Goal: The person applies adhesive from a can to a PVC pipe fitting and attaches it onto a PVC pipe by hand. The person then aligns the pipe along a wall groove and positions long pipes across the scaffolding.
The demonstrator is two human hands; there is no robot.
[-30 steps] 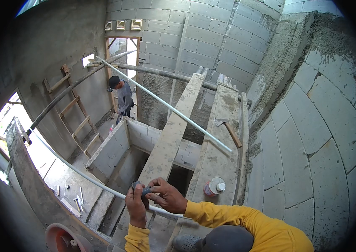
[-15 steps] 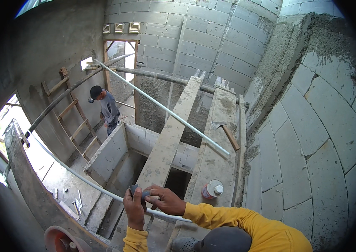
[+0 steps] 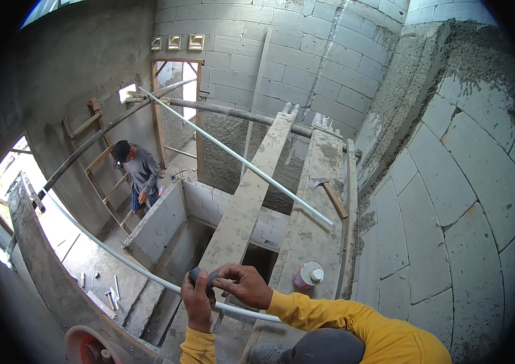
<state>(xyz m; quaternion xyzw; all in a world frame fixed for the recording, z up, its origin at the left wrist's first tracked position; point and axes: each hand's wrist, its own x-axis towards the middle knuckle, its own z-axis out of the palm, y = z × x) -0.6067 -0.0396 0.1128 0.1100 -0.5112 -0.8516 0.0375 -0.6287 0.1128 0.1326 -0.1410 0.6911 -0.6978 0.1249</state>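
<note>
My left hand (image 3: 198, 303) grips a small dark grey fitting (image 3: 204, 276) upright at the lower middle, thumb along its side. My right hand (image 3: 248, 285) pinches the same fitting from the right. A long white pipe (image 3: 160, 280) passes behind my hands, curved by the lens. To the right of my hands, a white can with a reddish label (image 3: 308, 274) stands on a mortar-stained plank (image 3: 312, 233). Farther up that plank, a wooden-handled axe (image 3: 336, 197) lies beside a second white pipe (image 3: 239, 155) that runs diagonally across the planks.
A co-worker (image 3: 142, 170) in grey stands below beside a wooden ladder (image 3: 78, 128). Dark poles (image 3: 221, 109) support planks over an open block-walled pit (image 3: 199, 242). A red bucket (image 3: 81, 346) sits at bottom left. Scattered tools (image 3: 111, 300) lie lower left; a block wall (image 3: 427, 212) rises on the right.
The co-worker has moved from the doorway leftward and nearer, in front of the ladder, head bent down. My hands stay on the fitting, with only slight shifts.
</note>
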